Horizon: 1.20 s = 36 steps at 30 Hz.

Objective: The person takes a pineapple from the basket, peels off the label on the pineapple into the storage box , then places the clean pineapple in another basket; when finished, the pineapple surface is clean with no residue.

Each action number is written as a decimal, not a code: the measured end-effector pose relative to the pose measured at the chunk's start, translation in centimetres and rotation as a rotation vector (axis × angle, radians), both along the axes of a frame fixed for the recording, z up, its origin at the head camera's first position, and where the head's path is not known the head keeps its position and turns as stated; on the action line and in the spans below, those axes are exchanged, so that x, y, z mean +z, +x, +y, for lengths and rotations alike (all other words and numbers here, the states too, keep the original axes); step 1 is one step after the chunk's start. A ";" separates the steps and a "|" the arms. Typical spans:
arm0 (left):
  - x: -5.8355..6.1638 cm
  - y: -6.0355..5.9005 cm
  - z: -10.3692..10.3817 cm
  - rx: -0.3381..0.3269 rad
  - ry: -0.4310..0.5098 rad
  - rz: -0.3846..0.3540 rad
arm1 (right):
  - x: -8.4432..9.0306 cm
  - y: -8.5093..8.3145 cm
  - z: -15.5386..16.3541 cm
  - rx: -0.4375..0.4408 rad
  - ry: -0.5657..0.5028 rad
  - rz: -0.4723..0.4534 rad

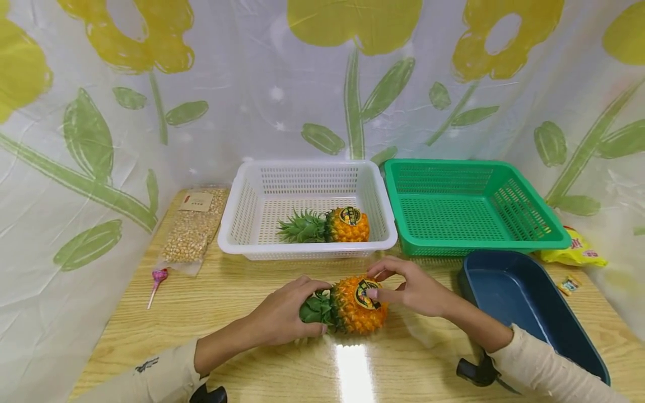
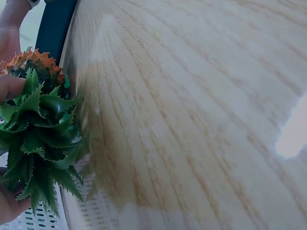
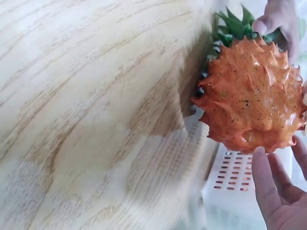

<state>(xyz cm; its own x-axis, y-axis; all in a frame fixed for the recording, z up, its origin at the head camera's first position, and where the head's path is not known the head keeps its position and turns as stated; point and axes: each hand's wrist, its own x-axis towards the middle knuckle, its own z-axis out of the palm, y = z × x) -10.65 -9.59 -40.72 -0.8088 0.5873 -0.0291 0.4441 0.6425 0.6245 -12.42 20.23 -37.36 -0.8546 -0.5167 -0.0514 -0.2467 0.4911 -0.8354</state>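
An orange toy-like pineapple (image 1: 359, 319) with a green crown and a round black label lies sideways over the table in front of the white basket. My left hand (image 1: 287, 313) grips its crown (image 2: 43, 134), thumb on the near side and fingers on the far side. At the other end, my right hand (image 1: 415, 288) has its thumb over the label and its fingers by the far edge. In the right wrist view, the loosely extended fingers (image 3: 264, 187) are right at the spiky base. A second pineapple (image 1: 347, 226) lies inside the white basket (image 1: 307, 250).
A green basket (image 1: 484, 244) stands beside the white one. In front of it, a dark blue tub (image 1: 546, 302) sits by my right forearm. A bag of corn kernels (image 1: 188, 235) and a lollipop (image 1: 159, 275) lie left; a yellow packet (image 1: 579, 252) and a small wrapped candy (image 1: 569, 285) lie right.
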 end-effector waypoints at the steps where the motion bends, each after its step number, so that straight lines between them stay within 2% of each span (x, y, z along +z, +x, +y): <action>1: 0.0 0.0 0.0 0.000 -0.001 -0.001 | 0.0 0.0 0.0 -0.004 0.000 0.000; 23: 0.0 0.2 0.0 0.011 -0.004 -0.009 | -0.5 0.1 -0.1 -0.006 -0.023 0.029; 36: -0.2 0.1 0.0 0.012 -0.011 -0.004 | -0.3 0.3 -0.1 -0.013 -0.059 0.094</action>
